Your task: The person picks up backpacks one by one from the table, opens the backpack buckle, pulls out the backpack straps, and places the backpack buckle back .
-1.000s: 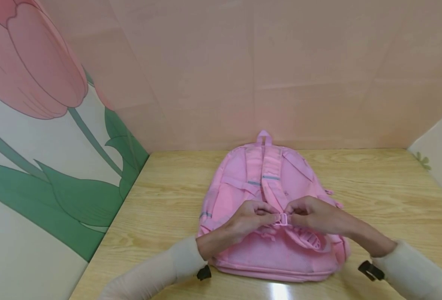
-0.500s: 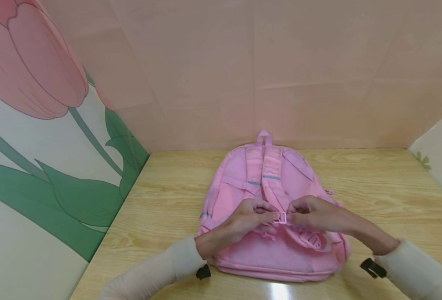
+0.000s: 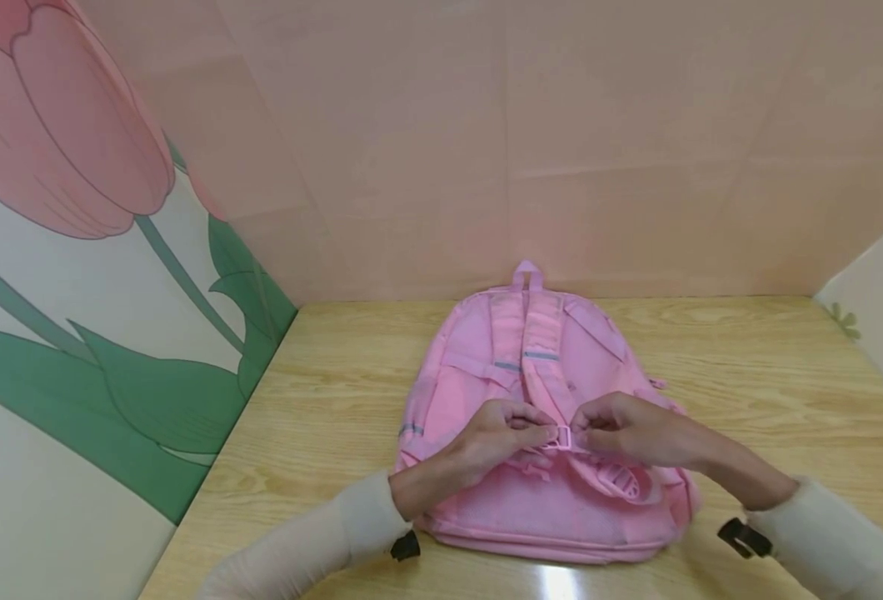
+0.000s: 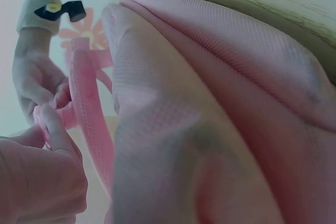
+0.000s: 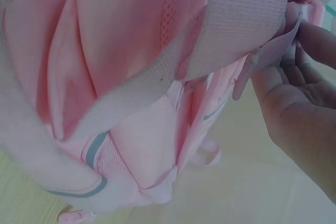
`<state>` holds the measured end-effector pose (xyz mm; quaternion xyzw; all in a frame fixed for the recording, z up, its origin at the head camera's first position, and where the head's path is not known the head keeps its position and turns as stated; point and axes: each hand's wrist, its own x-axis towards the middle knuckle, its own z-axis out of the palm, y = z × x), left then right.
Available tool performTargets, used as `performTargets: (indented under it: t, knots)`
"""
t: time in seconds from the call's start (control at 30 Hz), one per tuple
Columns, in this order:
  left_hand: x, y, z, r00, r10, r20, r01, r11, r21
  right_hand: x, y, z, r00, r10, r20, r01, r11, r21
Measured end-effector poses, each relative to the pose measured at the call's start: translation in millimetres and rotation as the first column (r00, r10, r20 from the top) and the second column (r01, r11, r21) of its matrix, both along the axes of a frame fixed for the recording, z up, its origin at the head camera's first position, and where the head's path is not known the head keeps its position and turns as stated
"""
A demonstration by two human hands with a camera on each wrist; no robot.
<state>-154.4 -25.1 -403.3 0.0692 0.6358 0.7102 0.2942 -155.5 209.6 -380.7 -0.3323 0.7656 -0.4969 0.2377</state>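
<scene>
A pink backpack (image 3: 546, 517) lies on the table with its strap side up and its top loop toward the wall. Over its middle, my left hand (image 3: 497, 437) pinches a small pink plastic buckle (image 3: 564, 437) between thumb and forefinger. Just right of the buckle, my right hand (image 3: 629, 429) pinches the webbing strap (image 5: 268, 56) that runs to it. Both hands nearly meet in the left wrist view, where the buckle (image 4: 39, 116) is mostly covered by fingers. How far the webbing passes through the buckle is hidden.
The wooden table (image 3: 321, 417) runs back to a beige-pink wall (image 3: 411, 167). A tulip mural (image 3: 74, 125) covers the left wall. A second buckle (image 3: 621, 482) lies on the backpack's lower right, and a zipper pull (image 5: 76, 216) hangs at its side.
Both hands stay at the buckle with only slight shifts. My right hand drew a little to the right, then came back slightly left. The backpack has kept its place.
</scene>
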Motion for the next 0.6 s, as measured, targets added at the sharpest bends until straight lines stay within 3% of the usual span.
performTargets:
  t: [0.23,0.6]
  knots:
    - [1.1,-0.6,-1.9,1.000,-0.001,-0.016,0.001,1.000,-0.005,0.1,-3.6,-2.1,0.999,0.004,-0.041,-0.005,1.000,-0.003]
    - [1.3,1.2,-3.8,1.000,0.001,-0.018,-0.001,1.000,0.001,1.3,-7.4,-0.1,0.999,-0.009,-0.039,0.009,1.000,0.006]
